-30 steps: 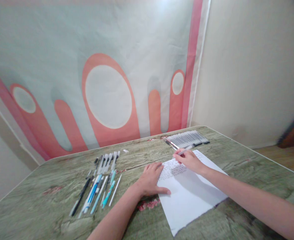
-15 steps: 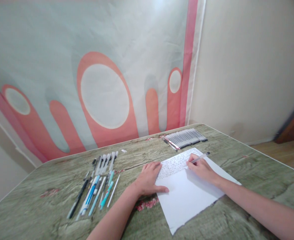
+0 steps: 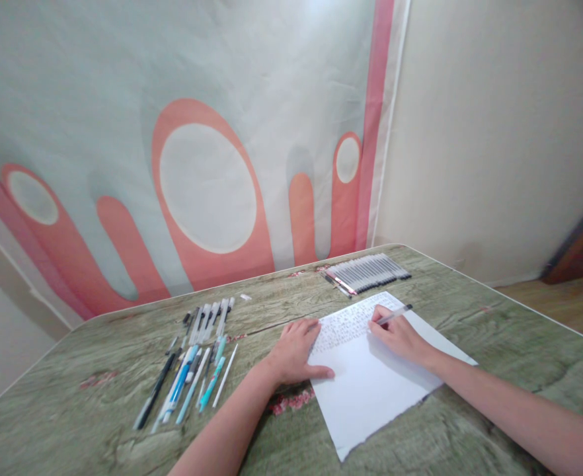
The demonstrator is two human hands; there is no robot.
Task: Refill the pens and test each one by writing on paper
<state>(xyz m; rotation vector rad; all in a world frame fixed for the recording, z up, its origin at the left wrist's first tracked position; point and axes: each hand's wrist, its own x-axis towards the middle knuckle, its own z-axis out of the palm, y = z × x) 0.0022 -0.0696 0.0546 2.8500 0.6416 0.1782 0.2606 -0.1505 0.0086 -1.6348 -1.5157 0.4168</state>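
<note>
A white sheet of paper (image 3: 371, 403) lies at a slant on the table, its upper part covered with rows of small dark handwriting. My left hand (image 3: 296, 354) rests flat at the sheet's left edge, thumb spread onto the paper and fingers pointing up along the edge. In my right hand (image 3: 398, 338) is a pen (image 3: 394, 313) with a clear barrel and a dark end, pinched between thumb and fingers. That hand leans on the paper at the right side of the writing. The pen's tip is hidden behind the fingers.
Behind the paper, a row of several clear pens (image 3: 371, 272) lies side by side. On the left are several mixed pens (image 3: 175, 387), blue, teal, black and white, with more clear pens (image 3: 209, 320) beyond them. A patterned hanging (image 3: 252, 59) stands behind the wood-grain table (image 3: 73, 410).
The pen's upper end has tipped slightly left and down in my right hand. My left hand stays in place on the paper.
</note>
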